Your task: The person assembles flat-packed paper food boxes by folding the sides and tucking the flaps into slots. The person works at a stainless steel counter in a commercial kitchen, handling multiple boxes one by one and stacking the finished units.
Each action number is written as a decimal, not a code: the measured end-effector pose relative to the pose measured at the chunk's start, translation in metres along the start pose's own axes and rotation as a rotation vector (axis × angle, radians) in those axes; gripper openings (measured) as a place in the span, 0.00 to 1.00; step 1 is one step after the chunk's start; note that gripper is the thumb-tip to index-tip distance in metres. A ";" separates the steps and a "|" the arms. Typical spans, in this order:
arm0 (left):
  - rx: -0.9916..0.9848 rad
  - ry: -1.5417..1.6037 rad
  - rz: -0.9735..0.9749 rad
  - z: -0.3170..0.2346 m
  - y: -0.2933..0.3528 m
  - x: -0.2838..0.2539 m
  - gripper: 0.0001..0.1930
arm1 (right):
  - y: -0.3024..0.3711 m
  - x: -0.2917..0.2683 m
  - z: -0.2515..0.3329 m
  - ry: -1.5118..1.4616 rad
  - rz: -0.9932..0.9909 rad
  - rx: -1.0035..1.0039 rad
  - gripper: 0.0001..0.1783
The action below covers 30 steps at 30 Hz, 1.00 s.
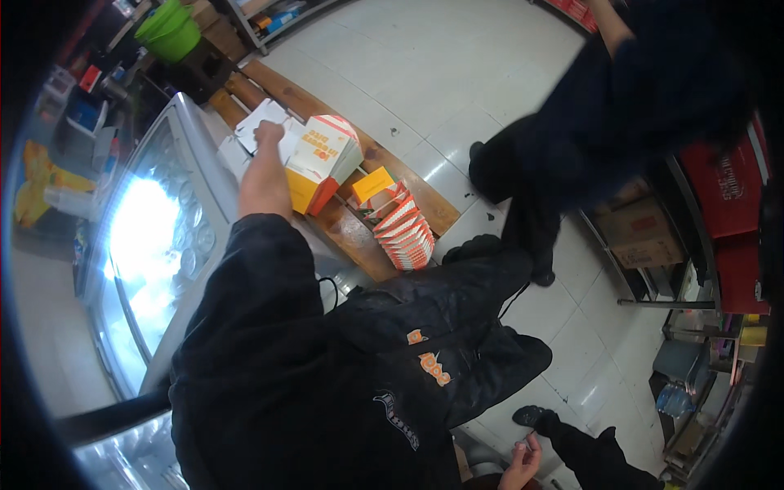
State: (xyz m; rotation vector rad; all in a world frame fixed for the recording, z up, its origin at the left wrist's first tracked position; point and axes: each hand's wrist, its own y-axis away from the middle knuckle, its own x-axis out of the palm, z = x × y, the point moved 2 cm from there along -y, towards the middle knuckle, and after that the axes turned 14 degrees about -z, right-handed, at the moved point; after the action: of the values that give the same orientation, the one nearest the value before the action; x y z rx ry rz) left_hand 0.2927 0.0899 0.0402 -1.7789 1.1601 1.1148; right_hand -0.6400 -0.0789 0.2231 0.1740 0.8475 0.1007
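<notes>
Black sweatshirt (pixel 269 384); left hand (pixel 267 135) curled on white box (pixel 250 123), right hand (pixel 520 469) half-curled; grips unclear.

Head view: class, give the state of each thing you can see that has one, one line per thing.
Left hand: at the white carton, exact grip unclear
White carton: at the hand; open or shut, cannot tell
Printed cartons: grouped together
Striped cartons: packed in a close row
Wooden bench: bearing cartons
Glass-panelled cabinet: bright glare on its glass
Green bucket: contents not visible
</notes>
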 end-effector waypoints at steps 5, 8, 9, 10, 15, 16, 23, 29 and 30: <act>0.378 -0.350 0.337 0.053 -0.001 0.053 0.40 | -0.005 0.006 -0.020 0.097 -0.147 0.135 0.22; 0.386 -0.408 0.379 0.082 -0.006 0.050 0.59 | -0.020 0.001 -0.056 0.164 -0.100 0.312 0.25; 0.382 -0.420 0.351 0.093 0.001 0.048 0.61 | -0.030 -0.007 -0.073 0.203 -0.090 0.384 0.26; 0.468 -0.396 0.327 0.039 0.013 0.067 0.62 | -0.008 -0.003 -0.077 0.210 -0.135 0.348 0.27; 0.340 -0.508 0.418 0.069 0.025 0.063 0.62 | -0.027 -0.014 -0.057 0.300 -0.021 0.269 0.28; 0.345 -0.531 0.416 0.070 0.027 0.067 0.61 | -0.024 -0.009 -0.036 0.239 -0.046 0.283 0.28; 0.352 -0.479 0.355 0.052 0.028 0.077 0.47 | -0.013 -0.002 -0.006 0.112 -0.048 0.060 0.21; 0.350 -0.402 0.651 0.031 -0.020 0.033 0.27 | -0.009 0.009 0.024 -0.081 -0.117 0.248 0.19; 0.316 -0.422 0.665 0.033 -0.033 0.031 0.27 | -0.013 0.006 0.023 -0.061 -0.110 0.218 0.19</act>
State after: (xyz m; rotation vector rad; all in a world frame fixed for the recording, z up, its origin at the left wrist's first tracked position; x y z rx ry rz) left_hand 0.3211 0.1211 0.0035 -0.8646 1.5909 1.4853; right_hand -0.6181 -0.0937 0.2311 0.3330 0.8050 -0.0998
